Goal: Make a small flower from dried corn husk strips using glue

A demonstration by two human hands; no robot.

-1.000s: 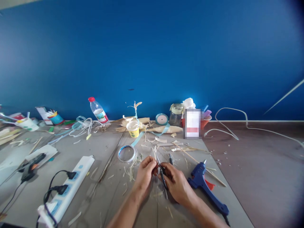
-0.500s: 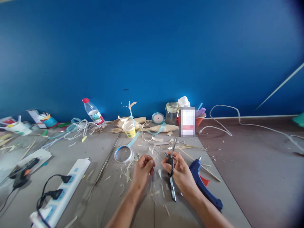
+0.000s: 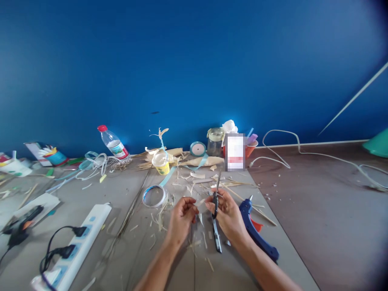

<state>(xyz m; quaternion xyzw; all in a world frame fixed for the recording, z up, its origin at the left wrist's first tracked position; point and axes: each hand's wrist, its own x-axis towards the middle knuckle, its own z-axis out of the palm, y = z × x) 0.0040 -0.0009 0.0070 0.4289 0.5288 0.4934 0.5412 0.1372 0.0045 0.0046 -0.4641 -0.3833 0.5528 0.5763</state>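
Note:
My right hand (image 3: 227,210) is closed round a pair of black-handled scissors (image 3: 216,202), their blades pointing up and away from me. Across from it, my left hand (image 3: 184,214) has its thumb and fingers pinched together; whatever lies between them is too small to make out. A narrow gap separates the two hands. Under the right hand lies a utility knife (image 3: 216,238). Pale husk scraps (image 3: 163,214) are scattered around both hands. A roll of tape (image 3: 154,196) rests beyond my left hand, and a blue glue gun (image 3: 257,230) lies to the right of my right hand.
A white power strip (image 3: 75,246) with black plugs is at the left, near some thin wires (image 3: 131,206). Along the wall stand a bottle (image 3: 113,143), a yellow cup (image 3: 161,163), a ribbon spool (image 3: 198,149) and a glass jar (image 3: 215,143). A white cable (image 3: 298,147) runs right.
The view has turned slightly, so objects on the table sit further left. My right hand has shifted a little left with the scissors, while my left hand stays nearly in place.

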